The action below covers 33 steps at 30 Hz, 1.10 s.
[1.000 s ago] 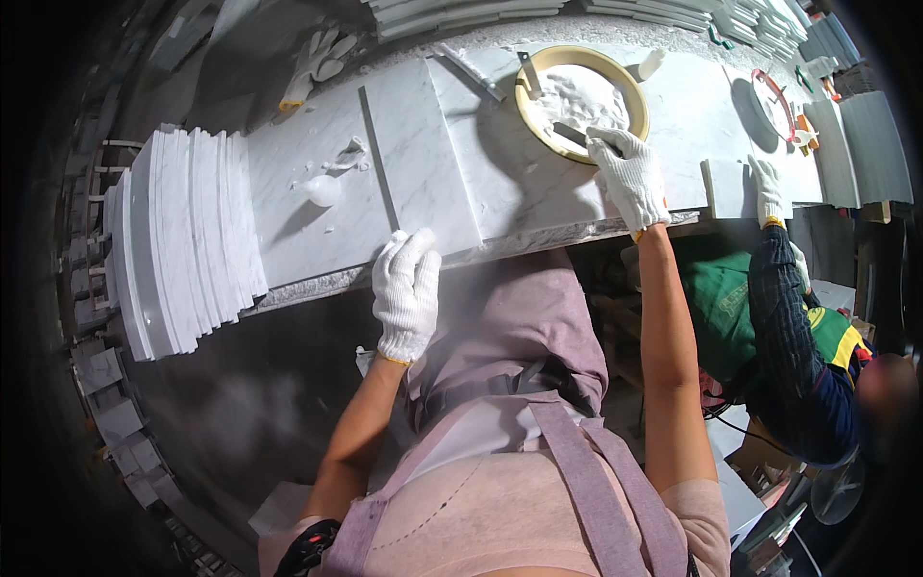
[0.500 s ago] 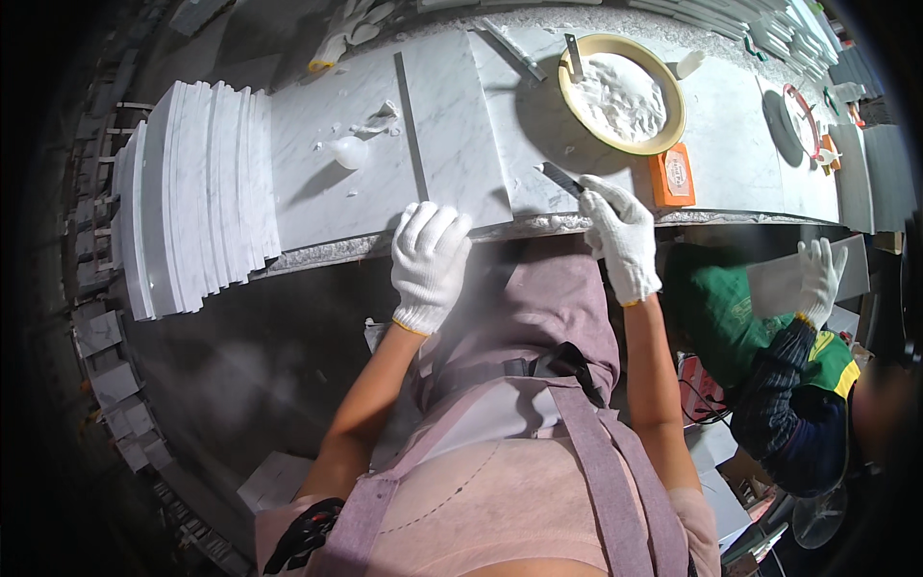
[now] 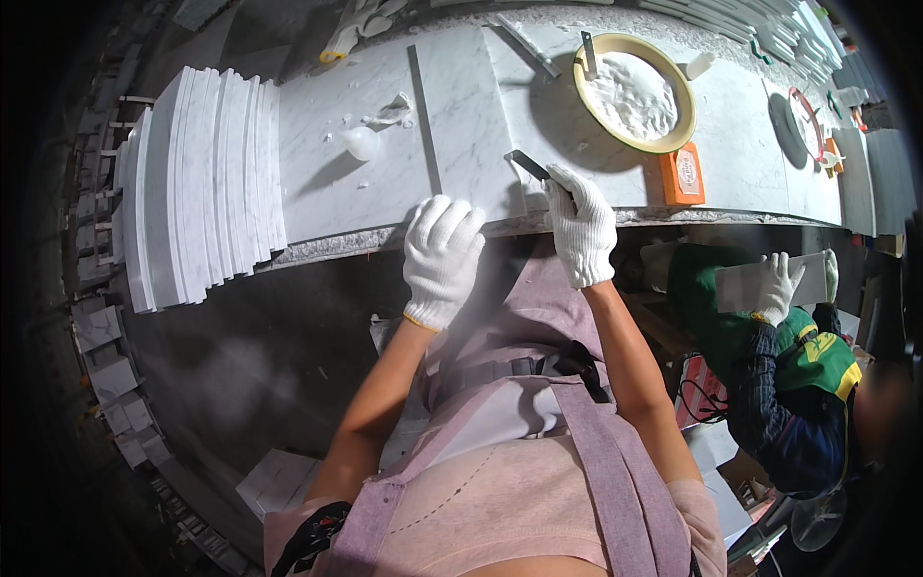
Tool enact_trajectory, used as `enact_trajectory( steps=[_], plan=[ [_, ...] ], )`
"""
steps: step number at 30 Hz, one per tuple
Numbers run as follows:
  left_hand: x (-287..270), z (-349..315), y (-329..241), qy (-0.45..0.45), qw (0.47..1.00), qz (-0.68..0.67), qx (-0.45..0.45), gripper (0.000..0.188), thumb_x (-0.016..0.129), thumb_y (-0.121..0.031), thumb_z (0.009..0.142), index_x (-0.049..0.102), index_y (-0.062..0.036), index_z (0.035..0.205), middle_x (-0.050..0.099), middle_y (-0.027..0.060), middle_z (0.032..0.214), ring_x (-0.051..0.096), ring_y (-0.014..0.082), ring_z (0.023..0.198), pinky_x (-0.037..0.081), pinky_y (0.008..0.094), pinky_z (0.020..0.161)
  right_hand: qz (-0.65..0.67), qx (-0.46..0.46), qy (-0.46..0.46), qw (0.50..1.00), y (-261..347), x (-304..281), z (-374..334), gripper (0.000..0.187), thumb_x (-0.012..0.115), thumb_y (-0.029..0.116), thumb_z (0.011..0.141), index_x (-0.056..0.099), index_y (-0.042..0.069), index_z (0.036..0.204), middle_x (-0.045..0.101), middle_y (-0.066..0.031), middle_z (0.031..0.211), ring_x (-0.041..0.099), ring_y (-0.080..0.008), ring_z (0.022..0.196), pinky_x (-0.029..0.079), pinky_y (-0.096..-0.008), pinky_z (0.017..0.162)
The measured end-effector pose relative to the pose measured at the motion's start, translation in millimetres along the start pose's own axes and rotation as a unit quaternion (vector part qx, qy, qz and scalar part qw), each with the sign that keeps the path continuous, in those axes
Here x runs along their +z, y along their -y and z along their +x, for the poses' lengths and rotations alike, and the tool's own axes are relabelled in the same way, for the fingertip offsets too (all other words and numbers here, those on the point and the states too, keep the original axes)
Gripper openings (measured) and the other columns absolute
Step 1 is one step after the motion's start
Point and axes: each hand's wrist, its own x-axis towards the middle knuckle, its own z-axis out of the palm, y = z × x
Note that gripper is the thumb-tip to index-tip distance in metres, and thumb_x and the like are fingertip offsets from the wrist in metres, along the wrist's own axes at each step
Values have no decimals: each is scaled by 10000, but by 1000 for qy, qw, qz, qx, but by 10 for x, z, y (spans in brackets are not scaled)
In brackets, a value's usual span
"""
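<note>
My left hand (image 3: 444, 262), in a white knit glove, is at the near edge of a pale grey-veined marble tile (image 3: 468, 115), its fingers bent together over that edge; the thumb is hidden. My right hand (image 3: 582, 226), gloved the same way, is closed around a putty knife (image 3: 528, 164). The knife's dark blade points left, by the tile's right edge; whether it touches cannot be told. Farther right stands a yellow-rimmed bowl (image 3: 685, 130) of white paste, with another scraper (image 3: 588, 55) in it. An orange box (image 3: 684, 175) sits beside the bowl.
Upright marble slabs (image 3: 207, 183) are stacked at the left. A translucent rounded piece (image 3: 361, 143) and crumpled scraps (image 3: 394, 110) lie on the bench. Gloves (image 3: 361, 24) lie at the back. At the right, a co-worker's gloved hands (image 3: 777, 288) hold a pale panel (image 3: 735, 288).
My right hand has moved left, bringing the putty knife to the tile's right edge; its wrist has turned. My left hand stays at the near edge. The co-worker's panel has shifted left.
</note>
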Motion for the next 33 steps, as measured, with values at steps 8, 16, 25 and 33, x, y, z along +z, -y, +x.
enact_trajectory(
  steps=[8, 16, 25, 33],
  plan=[
    [-53, 22, 4, 13, 1000, -11, -1, 454, 812, -88, 727, 703, -120, 1167, 627, 49, 1271, 559, 316, 1264, 468, 499, 1104, 76, 22, -27, 996, 120, -121, -22, 307, 713, 70, 974, 714, 41, 1279, 759, -63, 1031, 699, -153, 865, 560, -291, 793],
    [-155, -2, 278, -94, 992, -6, -78, 289, 790, -128, 826, 738, -106, 1109, 680, 69, 1147, 609, 305, 1178, 492, 481, 1056, 465, 348, 192, 791, 178, -627, -261, 465, 688, 164, 1025, 552, 9, 1442, 628, 11, 959, 581, -44, 714, 459, -162, 551],
    [-109, 352, 996, -134, 948, 65, -280, 710, 906, -237, 759, 562, -82, 1360, 654, 166, 1221, 599, 382, 1158, 478, 509, 990, 499, 478, 221, 688, 128, -721, -838, 284, 713, 253, 1009, 634, 37, 1176, 665, -46, 1003, 678, -165, 841, 570, -274, 672],
    [77, 649, 1165, -141, 906, 41, -397, 555, 859, -336, 827, 649, -45, 1251, 690, 178, 1208, 624, 365, 1162, 515, 471, 973, 454, 439, 218, 744, 208, -526, -694, 253, 735, 244, 993, 667, 51, 1142, 674, -52, 1054, 689, -180, 898, 579, -290, 699]
  ],
)
